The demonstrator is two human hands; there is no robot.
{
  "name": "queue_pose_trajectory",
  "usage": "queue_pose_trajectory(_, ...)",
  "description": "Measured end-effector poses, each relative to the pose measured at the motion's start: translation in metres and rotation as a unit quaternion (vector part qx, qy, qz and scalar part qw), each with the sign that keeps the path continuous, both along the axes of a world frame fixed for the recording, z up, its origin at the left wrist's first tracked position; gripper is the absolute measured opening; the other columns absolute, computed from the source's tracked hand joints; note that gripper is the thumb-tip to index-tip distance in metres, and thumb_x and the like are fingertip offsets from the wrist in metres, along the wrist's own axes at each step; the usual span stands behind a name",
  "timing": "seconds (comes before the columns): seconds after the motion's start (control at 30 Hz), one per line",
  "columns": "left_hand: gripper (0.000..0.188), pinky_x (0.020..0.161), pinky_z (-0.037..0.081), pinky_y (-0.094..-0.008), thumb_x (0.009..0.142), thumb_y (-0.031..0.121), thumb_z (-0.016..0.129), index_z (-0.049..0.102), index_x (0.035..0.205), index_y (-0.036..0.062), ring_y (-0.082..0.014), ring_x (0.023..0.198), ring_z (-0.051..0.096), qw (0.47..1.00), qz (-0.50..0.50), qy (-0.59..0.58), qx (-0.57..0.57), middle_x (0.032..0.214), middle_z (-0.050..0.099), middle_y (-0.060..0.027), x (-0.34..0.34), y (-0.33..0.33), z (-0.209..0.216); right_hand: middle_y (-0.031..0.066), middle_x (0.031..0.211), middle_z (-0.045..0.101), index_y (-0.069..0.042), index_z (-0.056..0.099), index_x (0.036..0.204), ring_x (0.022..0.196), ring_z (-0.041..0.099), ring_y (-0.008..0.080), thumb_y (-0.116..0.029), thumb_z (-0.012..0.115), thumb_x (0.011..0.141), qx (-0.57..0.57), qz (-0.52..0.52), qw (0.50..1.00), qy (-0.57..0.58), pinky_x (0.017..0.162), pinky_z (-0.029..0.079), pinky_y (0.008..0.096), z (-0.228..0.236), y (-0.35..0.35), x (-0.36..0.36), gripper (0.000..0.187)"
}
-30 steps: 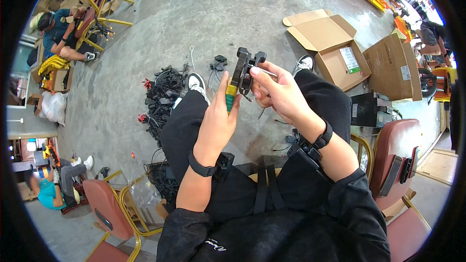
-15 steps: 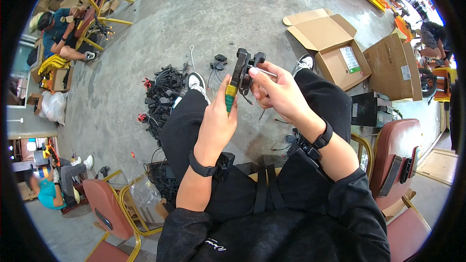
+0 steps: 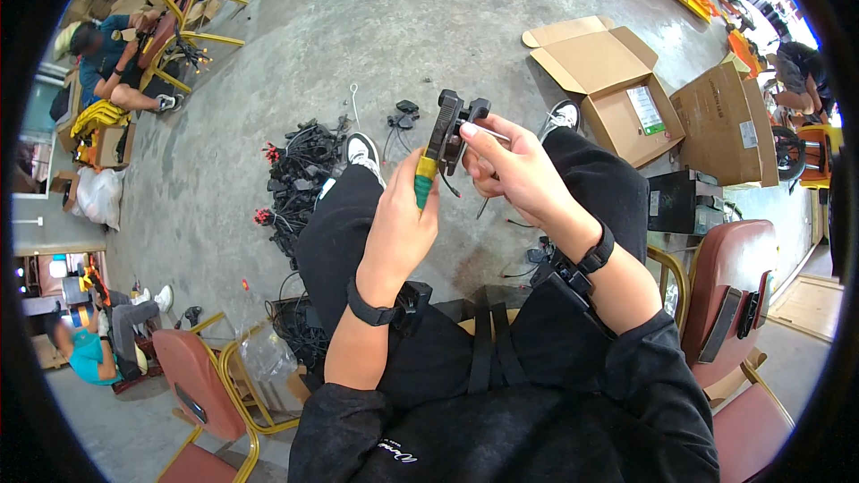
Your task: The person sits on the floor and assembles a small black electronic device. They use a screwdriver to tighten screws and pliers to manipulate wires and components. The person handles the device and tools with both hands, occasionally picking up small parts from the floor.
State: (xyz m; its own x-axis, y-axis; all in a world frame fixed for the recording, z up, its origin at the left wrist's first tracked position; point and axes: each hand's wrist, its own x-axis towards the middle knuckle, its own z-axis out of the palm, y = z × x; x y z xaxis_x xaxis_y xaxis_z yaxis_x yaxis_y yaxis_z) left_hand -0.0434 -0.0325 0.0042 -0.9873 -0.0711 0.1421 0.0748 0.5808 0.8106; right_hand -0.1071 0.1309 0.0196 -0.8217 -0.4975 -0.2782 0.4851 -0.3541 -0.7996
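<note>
My left hand (image 3: 403, 215) is closed round a yellow-and-green handle (image 3: 424, 181). Above those fingers rises a black ridged part (image 3: 441, 130), and I cannot tell whether it is one piece with the handle. My right hand (image 3: 519, 174) pinches a thin metal rod (image 3: 493, 132) between thumb and fingers, against the right side of the black part. A short dark cable end (image 3: 451, 187) hangs below. The fingers of my right hand hide part of the contact. Both hands are held in front of me, above the floor between my knees.
A heap of black cables and connectors (image 3: 304, 174) lies on the floor left of my leg. An open cardboard box (image 3: 617, 125) and a black case (image 3: 682, 201) are at the right. Red-brown chairs (image 3: 729, 277) stand beside me. Other people (image 3: 112, 58) sit further off.
The black part and both hands stay almost where they were. My right thumb and the rod have shifted very slightly.
</note>
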Motion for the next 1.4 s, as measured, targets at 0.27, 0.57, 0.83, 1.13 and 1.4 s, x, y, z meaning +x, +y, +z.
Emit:
queue_pose_trajectory(0.27,0.035,0.073,0.049,-0.0335,0.084,0.017,0.065,0.057,0.11,-0.0049,-0.0289,0.079,0.061,0.997,0.037,-0.023,0.067,0.088,0.062,-0.0174,0.001,0.0,0.01,0.0032,0.066,0.051,-0.004,0.051,0.098,0.049,0.037,0.0081,-0.031,0.05,0.097,-0.023,-0.027,0.996,-0.077,0.047,0.031,0.0233,0.003,-0.004,0.001,0.027)
queue_pose_trajectory(0.57,0.037,0.069,0.043,-0.0265,0.1,0.028,0.042,0.059,0.096,-0.0052,-0.0115,0.074,0.053,0.996,0.005,-0.009,0.086,0.08,0.06,-0.0064,0.0,-0.004,-0.002,-0.0005,0.055,0.04,-0.004,0.052,0.074,0.049,0.034,0.0105,-0.026,0.043,0.099,-0.03,0.048,0.998,-0.005,0.049,0.029,0.025,-0.002,0.007,-0.005,0.035)
queue_pose_trajectory(0.83,0.04,0.07,0.043,-0.0251,0.102,0.031,0.039,0.061,0.094,-0.0022,-0.0087,0.074,0.052,0.982,0.018,-0.085,0.17,0.081,0.061,-0.0036,0.002,-0.005,0.001,0.0069,0.059,0.048,0.001,0.062,0.088,0.057,0.044,0.01,-0.021,0.049,0.097,0.293,-0.076,0.873,0.383,0.055,0.038,0.0269,-0.001,0.001,0.002,0.028)
queue_pose_trajectory(1.13,0.037,0.072,0.044,-0.0267,0.101,0.027,0.041,0.061,0.095,-0.0035,-0.0107,0.076,0.055,0.993,0.03,-0.017,0.115,0.081,0.062,-0.0055,0.0,-0.006,-0.001,-0.0024,0.059,0.042,-0.003,0.058,0.088,0.053,0.037,0.0089,-0.028,0.041,0.101,-0.058,0.044,0.997,0.001,0.052,0.033,0.0245,0.0,-0.001,0.0,0.034)
queue_pose_trajectory(1.4,0.031,0.075,0.047,-0.0364,0.096,0.023,0.051,0.059,0.106,-0.0053,-0.0321,0.082,0.061,0.997,0.021,0.037,0.065,0.089,0.063,-0.0184,0.0,-0.005,0.001,-0.0044,0.054,0.037,-0.007,0.052,0.089,0.044,0.033,0.0061,-0.029,0.038,0.102,-0.19,0.091,0.967,-0.141,0.045,0.027,0.0223,0.009,0.007,0.0,0.029)
